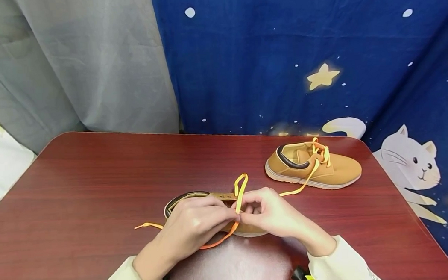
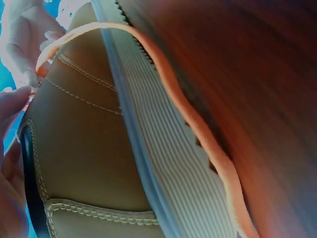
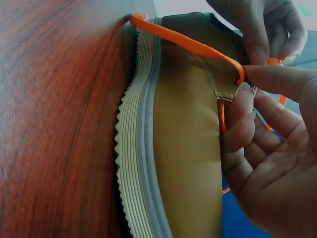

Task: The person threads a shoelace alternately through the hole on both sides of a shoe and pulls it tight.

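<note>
A tan lace-up shoe point(image 2: 89, 148) with a ribbed pale sole lies under both hands near the table's front. Its yellow-orange shoelace point(image 1: 241, 194) rises in a loop between the hands, and a loose end trails left of the shoe. My left hand point(image 1: 200, 220), over the shoe's opening, pinches the lace at the eyelets. From the toe side, my right hand point(image 1: 272, 214) pinches the lace between thumb and forefinger right at an eyelet, as the right wrist view shows. In the head view the hands hide much of the shoe's middle.
A matching tan shoe point(image 1: 337, 167) with yellow laces stands at the table's back right, one lace end trailing forward. A small black object point(image 1: 301, 276) with a yellow tag lies by the right sleeve. Grey and blue curtains point(image 1: 250, 61) hang behind the reddish-brown table point(image 1: 114, 176).
</note>
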Tool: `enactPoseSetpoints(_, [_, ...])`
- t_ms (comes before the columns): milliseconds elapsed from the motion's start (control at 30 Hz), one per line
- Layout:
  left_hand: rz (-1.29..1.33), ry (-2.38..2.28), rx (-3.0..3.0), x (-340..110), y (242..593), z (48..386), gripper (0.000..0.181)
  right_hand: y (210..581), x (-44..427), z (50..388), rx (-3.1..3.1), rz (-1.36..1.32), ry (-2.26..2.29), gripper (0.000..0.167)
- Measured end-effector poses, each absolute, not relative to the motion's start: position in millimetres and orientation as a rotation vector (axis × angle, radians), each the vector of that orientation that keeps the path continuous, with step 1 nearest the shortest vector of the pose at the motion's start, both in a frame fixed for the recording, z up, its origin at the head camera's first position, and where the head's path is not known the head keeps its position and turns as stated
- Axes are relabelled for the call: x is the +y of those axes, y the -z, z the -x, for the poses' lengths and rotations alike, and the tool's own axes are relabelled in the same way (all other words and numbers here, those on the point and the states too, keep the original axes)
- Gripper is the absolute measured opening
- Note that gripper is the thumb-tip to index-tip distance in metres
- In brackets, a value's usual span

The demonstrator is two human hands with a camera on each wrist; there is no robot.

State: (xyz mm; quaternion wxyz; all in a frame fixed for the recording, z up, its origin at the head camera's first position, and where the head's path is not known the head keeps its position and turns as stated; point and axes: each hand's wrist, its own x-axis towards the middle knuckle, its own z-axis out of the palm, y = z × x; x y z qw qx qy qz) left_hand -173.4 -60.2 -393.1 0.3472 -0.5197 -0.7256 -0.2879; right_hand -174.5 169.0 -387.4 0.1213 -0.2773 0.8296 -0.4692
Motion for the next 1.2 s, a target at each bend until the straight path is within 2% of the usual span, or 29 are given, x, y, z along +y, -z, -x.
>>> enactPoseSetpoints(233, [1.336, 0.568, -1.852, -58.2, 391.9, 172.1, 0.018, 385.9, 171.9, 175.9, 2.467, 0.902, 1.311, 0.017])
enactPoseSetpoints(367, [1.316, 0.695, -1.936, -60.1, 393.8, 171.0, 0.022, 385.2, 171.5, 175.6, 2.445, 0.907, 1.32, 0.008])
enactPoseSetpoints(600, [1.18, 0.916, -2.123, -59.0, 396.1, 167.7, 0.043, 386.7, 170.2, 176.0, 2.439, 0.89, 1.372, 0.007])
enactPoseSetpoints(767, [1.081, 0.976, -2.261, -57.9, 393.5, 164.9, 0.046, 388.8, 168.5, 176.5, 2.484, 0.863, 1.388, 0.006])
enactPoseSetpoints(900, [1.003, 1.042, -2.526, -64.7, 383.7, 164.0, 0.035, 390.4, 167.3, 176.2, 2.491, 0.866, 1.403, 0.006])
enactPoseSetpoints(1000, [0.934, 1.115, -2.761, -73.3, 374.2, 166.4, 0.007, 391.2, 166.9, 175.6, 2.488, 0.845, 1.416, 0.007])
enactPoseSetpoints(1100, [0.909, 1.161, -2.912, -78.5, 367.1, 172.5, 0.019, 391.8, 167.1, 174.8, 2.481, 0.817, 1.445, 0.006])
enactPoseSetpoints(1200, [1.032, 1.162, -2.957, -79.5, 363.6, 181.0, 0.023, 392.6, 167.0, 174.2, 2.467, 0.806, 1.477, 0.006])
